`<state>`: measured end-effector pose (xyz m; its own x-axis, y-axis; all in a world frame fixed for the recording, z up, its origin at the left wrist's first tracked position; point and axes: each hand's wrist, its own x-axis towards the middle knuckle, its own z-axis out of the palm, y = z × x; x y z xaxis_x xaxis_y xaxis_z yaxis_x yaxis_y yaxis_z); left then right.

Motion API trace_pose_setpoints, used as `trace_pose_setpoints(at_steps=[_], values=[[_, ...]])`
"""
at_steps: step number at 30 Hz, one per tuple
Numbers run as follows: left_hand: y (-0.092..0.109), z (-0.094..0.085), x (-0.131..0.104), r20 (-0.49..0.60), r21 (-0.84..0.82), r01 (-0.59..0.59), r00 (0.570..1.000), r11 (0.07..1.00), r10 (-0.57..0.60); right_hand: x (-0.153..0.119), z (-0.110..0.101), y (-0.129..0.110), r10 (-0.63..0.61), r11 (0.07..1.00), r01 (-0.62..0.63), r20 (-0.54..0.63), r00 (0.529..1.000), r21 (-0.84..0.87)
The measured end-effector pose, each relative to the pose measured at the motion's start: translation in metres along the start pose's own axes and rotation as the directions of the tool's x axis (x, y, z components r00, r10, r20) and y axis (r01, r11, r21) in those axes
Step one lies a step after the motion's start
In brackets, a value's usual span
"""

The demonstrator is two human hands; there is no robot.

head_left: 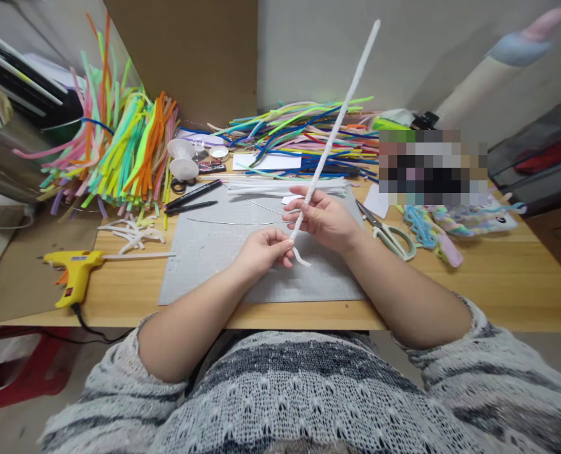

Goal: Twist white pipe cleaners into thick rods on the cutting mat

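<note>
While the left hand (265, 249) pinches the white fuzzy stem (340, 120) near its lower end, a short tail (301, 258) bending out below that grip, the long axis slants away and rightward through the right hand (325, 221), closed lightly just beside, over the grey mat (209, 271).

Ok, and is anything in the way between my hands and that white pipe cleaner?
Nothing visible: your left hand pinches the white pipe cleaner near its lower end, and your right hand holds it just above. The scissors lie off to the right.
</note>
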<state>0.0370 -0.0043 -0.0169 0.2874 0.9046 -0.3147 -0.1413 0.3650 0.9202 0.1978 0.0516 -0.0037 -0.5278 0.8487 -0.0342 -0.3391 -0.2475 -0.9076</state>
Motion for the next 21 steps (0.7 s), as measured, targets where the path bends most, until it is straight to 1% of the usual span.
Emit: trace_pose_setpoints(at_steps=[2,4,7,10,15,18,21], values=[[0.001,0.000,-0.001,0.093,-0.039,0.027,0.995,0.999,-0.024,0.000,-0.007,-0.004,0.048,0.999,-0.047,0.076,0.996,-0.015],[0.002,-0.001,-0.002,0.164,-0.080,0.054,0.986,0.995,-0.040,0.000,-0.013,-0.006,0.075,0.997,-0.072,0.119,0.990,-0.030],[0.004,-0.001,-0.003,0.205,-0.102,0.079,0.977,0.992,-0.056,0.000,-0.016,-0.004,0.036,0.999,-0.034,0.124,0.992,-0.017],[0.003,-0.002,-0.002,0.194,-0.110,0.083,0.979,0.990,-0.060,0.000,-0.013,-0.001,-0.009,1.000,0.009,0.081,0.997,-0.002],[0.003,-0.004,-0.001,0.184,-0.118,0.091,0.981,0.989,-0.068,0.000,-0.006,0.000,0.003,1.000,-0.003,-0.020,1.000,-0.008],[0.005,-0.004,-0.001,0.160,-0.097,0.056,0.986,0.994,-0.040,0.001,-0.005,-0.001,-0.016,1.000,0.016,-0.009,1.000,-0.010],[0.008,-0.005,-0.001,0.059,-0.032,-0.020,0.998,0.999,0.022,0.001,-0.001,0.001,-0.004,0.999,0.005,0.026,1.000,-0.044]])
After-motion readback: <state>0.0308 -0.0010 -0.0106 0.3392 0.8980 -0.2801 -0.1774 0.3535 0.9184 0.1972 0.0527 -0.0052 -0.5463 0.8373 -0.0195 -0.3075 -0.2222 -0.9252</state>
